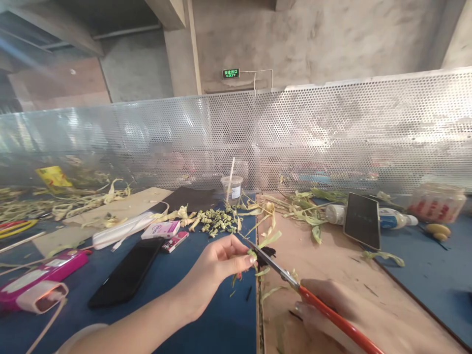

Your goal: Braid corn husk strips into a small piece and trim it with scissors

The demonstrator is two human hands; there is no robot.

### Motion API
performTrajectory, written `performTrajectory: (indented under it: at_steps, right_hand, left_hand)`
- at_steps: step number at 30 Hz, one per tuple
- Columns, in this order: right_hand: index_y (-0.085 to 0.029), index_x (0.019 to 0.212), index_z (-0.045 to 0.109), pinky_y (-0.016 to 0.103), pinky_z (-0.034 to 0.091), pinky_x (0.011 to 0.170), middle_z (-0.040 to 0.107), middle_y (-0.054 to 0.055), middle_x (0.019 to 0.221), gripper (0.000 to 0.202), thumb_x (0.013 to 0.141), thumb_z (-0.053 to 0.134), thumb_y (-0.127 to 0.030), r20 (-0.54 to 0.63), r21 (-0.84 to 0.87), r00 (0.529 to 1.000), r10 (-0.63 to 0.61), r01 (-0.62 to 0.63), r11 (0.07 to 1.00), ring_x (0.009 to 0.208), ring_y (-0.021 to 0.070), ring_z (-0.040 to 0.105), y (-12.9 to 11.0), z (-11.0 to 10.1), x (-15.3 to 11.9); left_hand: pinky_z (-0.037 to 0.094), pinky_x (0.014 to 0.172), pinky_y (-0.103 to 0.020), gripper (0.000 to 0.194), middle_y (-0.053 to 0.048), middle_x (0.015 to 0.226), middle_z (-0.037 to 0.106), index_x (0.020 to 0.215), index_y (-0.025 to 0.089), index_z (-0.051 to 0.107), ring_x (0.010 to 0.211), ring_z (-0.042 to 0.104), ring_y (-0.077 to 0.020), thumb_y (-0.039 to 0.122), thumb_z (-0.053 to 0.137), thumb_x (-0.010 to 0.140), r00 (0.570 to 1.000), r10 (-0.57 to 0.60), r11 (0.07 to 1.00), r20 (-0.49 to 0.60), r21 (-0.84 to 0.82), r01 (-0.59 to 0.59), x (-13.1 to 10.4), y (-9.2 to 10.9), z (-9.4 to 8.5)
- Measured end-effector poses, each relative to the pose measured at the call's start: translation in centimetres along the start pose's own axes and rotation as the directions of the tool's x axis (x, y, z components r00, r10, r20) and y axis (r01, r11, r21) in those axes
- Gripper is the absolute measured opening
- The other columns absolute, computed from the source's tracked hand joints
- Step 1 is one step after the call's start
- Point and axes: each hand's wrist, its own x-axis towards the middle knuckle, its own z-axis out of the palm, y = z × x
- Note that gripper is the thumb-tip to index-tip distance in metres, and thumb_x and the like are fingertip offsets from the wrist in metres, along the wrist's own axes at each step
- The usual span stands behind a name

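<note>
My left hand (pixel 228 258) is closed in a pinch on a small green plant piece (pixel 252 254), just left of the seam between the blue and tan boards. My right hand (pixel 328 305) grips a pair of scissors (pixel 320 305) with long red handles. Their metal blades reach up and left to the pinched piece, close to my left fingertips. A pale green leaf strip (pixel 271 239) stands out just beyond the blades. Past my left hand lies a pile of small curled green pieces (pixel 219 222). My fingers hide part of the pinched piece.
Left of my arm are a black phone (pixel 127 273), a pink-and-white box (pixel 161 229) and a magenta power strip (pixel 47 275). A clear cup with straw (pixel 232 189) stands behind the pile. Another phone (pixel 362 221) leans on a bottle (pixel 396 219) at right. A perforated metal screen (pixel 317 132) closes the back.
</note>
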Motion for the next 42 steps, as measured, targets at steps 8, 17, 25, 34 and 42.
performTrajectory:
  at_steps: [8,17,25,34,42]
  right_hand:
    - [-0.021,0.072,0.062,0.025,0.034,0.05,0.055,-0.001,0.061,0.033,0.075,0.052,-0.053,-0.044,0.152,0.999,0.008,-0.001,0.988,0.057,0.0143,0.047,-0.5,0.4,0.1]
    - [-0.019,0.075,0.049,0.019,0.035,0.041,0.042,-0.005,0.052,0.041,0.076,0.048,-0.06,-0.005,0.473,0.999,0.04,-0.033,0.881,0.043,0.008,0.04,-0.3,0.2,0.3]
    - [-0.018,0.082,0.049,0.017,0.027,0.036,0.05,-0.006,0.066,0.032,0.071,0.064,-0.043,0.05,0.64,0.996,-0.068,0.02,0.768,0.038,0.0019,0.034,-0.1,2.7,1.7]
    - [-0.015,0.07,0.05,0.015,0.03,0.037,0.044,-0.007,0.049,0.025,0.075,0.06,-0.038,0.004,0.705,0.997,-0.083,0.056,0.707,0.039,0.0041,0.039,-1.4,3.0,1.6]
    - [-0.015,0.073,0.048,0.015,0.026,0.037,0.051,-0.006,0.058,0.016,0.073,0.06,-0.026,-0.006,0.771,0.997,-0.079,0.055,0.635,0.04,0.0021,0.035,-1.9,3.0,1.4]
  left_hand:
    - [0.037,0.063,-0.024,0.015,0.001,0.072,0.059,0.07,0.017,0.053,0.064,0.047,-0.0099,0.026,0.065,0.071,1.0,-0.006,0.997,-0.013,-0.071,0.005,0.1,-0.1,0.0]
    - [0.044,0.066,-0.029,0.023,-0.001,0.072,0.062,0.077,0.018,0.054,0.064,0.058,-0.0138,0.028,0.071,0.065,0.999,-0.021,0.999,0.025,0.04,0.02,0.0,-0.1,0.4]
    - [0.046,0.075,-0.031,0.039,-0.001,0.087,0.07,0.106,0.027,0.051,0.08,0.064,-0.0186,0.03,0.068,0.07,0.967,0.238,0.794,0.092,0.555,-0.248,-0.6,-1.8,0.7]
    - [0.045,0.081,-0.03,0.071,-0.002,0.103,0.067,0.139,0.037,0.017,0.09,0.062,-0.0184,0.011,0.051,0.083,0.736,0.565,0.332,0.375,0.713,-0.618,-1.5,-3.1,1.0]
    - [0.046,0.078,-0.03,0.076,-0.007,0.103,0.066,0.142,0.028,0.009,0.087,0.063,-0.0198,0.003,0.045,0.081,0.608,0.566,0.134,0.556,0.666,-0.734,-2.0,-1.7,1.1]
